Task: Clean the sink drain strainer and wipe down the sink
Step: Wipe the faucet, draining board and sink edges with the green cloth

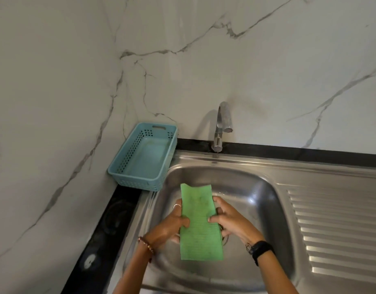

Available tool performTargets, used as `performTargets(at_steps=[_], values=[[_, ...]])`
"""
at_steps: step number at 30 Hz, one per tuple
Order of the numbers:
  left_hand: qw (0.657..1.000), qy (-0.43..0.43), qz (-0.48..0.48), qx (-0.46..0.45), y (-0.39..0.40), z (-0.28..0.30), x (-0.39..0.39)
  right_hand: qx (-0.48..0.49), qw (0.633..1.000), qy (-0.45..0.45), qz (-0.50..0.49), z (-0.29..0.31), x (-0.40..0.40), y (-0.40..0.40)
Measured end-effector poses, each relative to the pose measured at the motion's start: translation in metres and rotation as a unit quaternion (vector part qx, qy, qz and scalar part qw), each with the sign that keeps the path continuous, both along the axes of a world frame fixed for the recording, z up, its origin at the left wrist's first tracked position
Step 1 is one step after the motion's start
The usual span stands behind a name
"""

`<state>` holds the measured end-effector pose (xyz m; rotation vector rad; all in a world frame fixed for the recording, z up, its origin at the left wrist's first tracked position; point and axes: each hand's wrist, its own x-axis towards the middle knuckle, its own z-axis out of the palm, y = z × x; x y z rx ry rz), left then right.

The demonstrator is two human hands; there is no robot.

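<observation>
Two hands over the basin of the steel sink (242,160), holding a green cloth (201,225) stretched flat between them. Left hand (172,223) grips the cloth's left edge, thumb on top and fingers curled under; ring on one finger, bead bracelet at the wrist. Right hand (229,219) grips the right edge the same way, thumb pressed onto the top face; black band at that wrist. Cloth is long and narrow, ribbed, with faint dark specks, held above the basin and not touching the steel as far as can be told. Drain strainer: only a dark curved bit shows just under the right hand, at the cloth's right edge (224,239); whether it sits in the drain or is held cannot be told. Progress, as a judgement: early to middle. Cloth looks ready for wiping; basin shows some droplets and sheen near the back wall, so wipe-down is not finished, and the strainer's condition cannot be judged. Faucet (222,126) is not running. Blue perforated basket (119,168) sits at the sink's back left corner on the black countertop (106,221), nothing visible in it. Ribbed drainboard (339,230) to the right. No brand, label or readable writing anywhere.
</observation>
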<state>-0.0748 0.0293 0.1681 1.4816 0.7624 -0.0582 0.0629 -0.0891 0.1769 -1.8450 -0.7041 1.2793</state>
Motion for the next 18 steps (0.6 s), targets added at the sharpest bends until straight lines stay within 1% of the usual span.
performTargets(at_steps=[2, 4, 6, 8, 9, 11, 13, 14, 15, 16, 18], values=[[0.999, -0.031, -0.001, 0.021, 0.030, 0.025, -0.001, 0.043, 0.999, -0.010, 0.017, 0.021, 0.004, 0.024], [0.997, -0.063, 0.024, 0.045, 0.060, 0.049, 0.000, 0.088, 0.996, -0.016, 0.020, 0.042, 0.007, 0.052], [0.992, -0.077, 0.055, 0.085, 0.094, 0.069, 0.001, 0.135, 0.991, -0.018, 0.009, 0.060, 0.008, 0.088], [0.981, -0.082, 0.100, 0.147, 0.135, 0.082, 0.005, 0.174, 0.985, -0.014, -0.015, 0.074, 0.009, 0.129], [0.972, -0.072, 0.117, 0.191, 0.154, 0.087, 0.007, 0.187, 0.982, -0.030, -0.023, 0.078, 0.009, 0.148], [0.946, -0.020, 0.120, 0.300, 0.191, 0.088, 0.014, 0.186, 0.975, -0.117, -0.016, 0.081, 0.011, 0.192], [0.916, 0.048, 0.112, 0.383, 0.220, 0.078, 0.022, 0.143, 0.957, -0.253, 0.009, 0.072, 0.009, 0.232], [0.907, 0.062, 0.108, 0.403, 0.229, 0.072, 0.025, 0.116, 0.944, -0.309, 0.021, 0.064, 0.007, 0.247], [0.903, 0.069, 0.100, 0.412, 0.239, 0.063, 0.029, 0.099, 0.933, -0.343, 0.036, 0.054, 0.005, 0.262], [0.901, 0.070, 0.088, 0.420, 0.246, 0.052, 0.033, 0.085, 0.924, -0.368, 0.052, 0.044, 0.002, 0.274], [0.894, 0.098, 0.048, 0.435, 0.256, 0.028, 0.039, 0.039, 0.904, -0.415, 0.096, 0.025, -0.002, 0.291]])
